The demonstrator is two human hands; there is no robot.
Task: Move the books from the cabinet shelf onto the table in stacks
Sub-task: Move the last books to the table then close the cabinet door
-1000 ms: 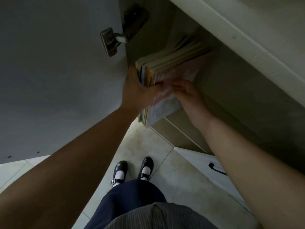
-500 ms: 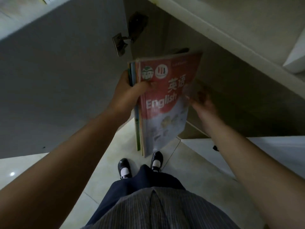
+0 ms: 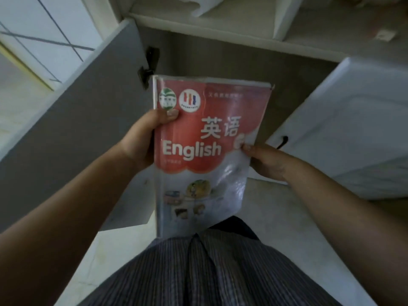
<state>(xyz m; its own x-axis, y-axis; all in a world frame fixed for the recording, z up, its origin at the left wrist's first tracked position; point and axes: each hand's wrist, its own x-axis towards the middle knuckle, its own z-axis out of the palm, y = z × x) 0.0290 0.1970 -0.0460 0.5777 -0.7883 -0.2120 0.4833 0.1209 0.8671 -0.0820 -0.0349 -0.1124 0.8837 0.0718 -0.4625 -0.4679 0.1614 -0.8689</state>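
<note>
Both left hand (image 3: 143, 138) and right hand (image 3: 265, 161) grip the books (image 3: 205, 151); lower ones hidden.

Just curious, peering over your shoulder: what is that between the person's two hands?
In the head view, an English textbook with a red cover spans the gap. The left hand grips its spine edge, thumb on the cover; the right hand holds the opposite edge.

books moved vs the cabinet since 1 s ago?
Yes. The books, held by left hand and right hand, are out of the cabinet and nearer the body.
</note>
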